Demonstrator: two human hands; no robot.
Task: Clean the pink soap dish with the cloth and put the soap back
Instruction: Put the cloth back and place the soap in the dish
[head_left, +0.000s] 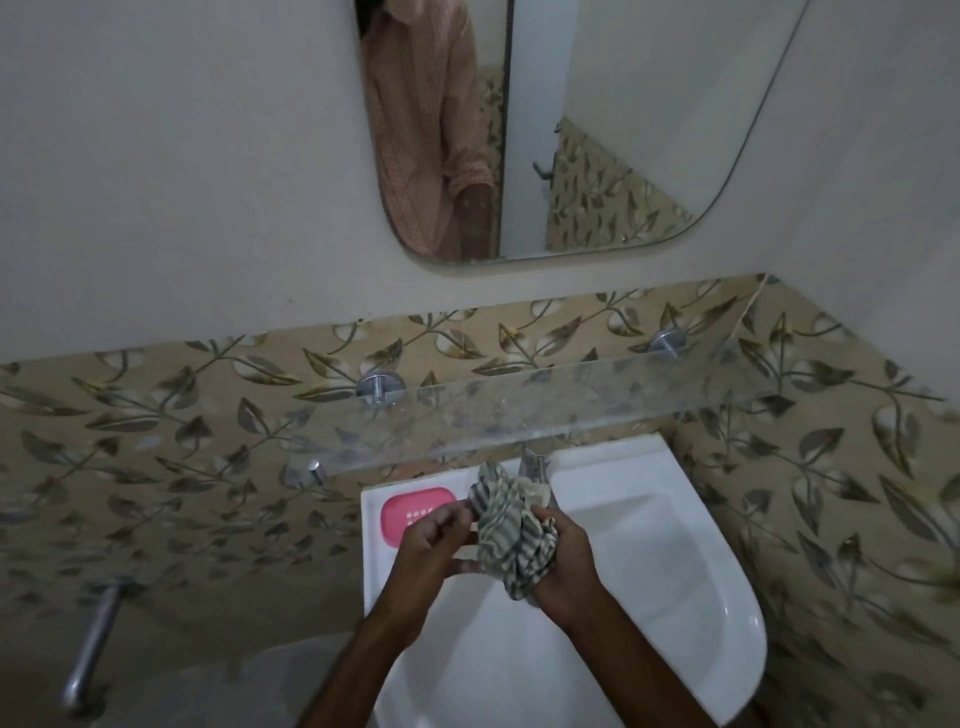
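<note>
Over a white sink (675, 597), the right hand (563, 566) has its grip clamped on a bunched striped cloth (511, 535) — the left hand (431, 545) pinches its edge beside the pink soap dish (402, 512).

Pink soap dish (413, 514), green-and-cream striped cloth (511, 535), white sink (675, 545), beige wall tiles (156, 441) with grey-green leaf pattern, off-white upper wall (182, 156), peach checked shirt (415, 130) in mirror.

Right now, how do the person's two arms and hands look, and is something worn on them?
The left hand and the right hand are bare: no gloves, rings, watch or bracelet show. Both forearms are uncovered up to the frame's lower edge. In the mirror, a rolled-up sleeve of a peach checked shirt appears.
</note>
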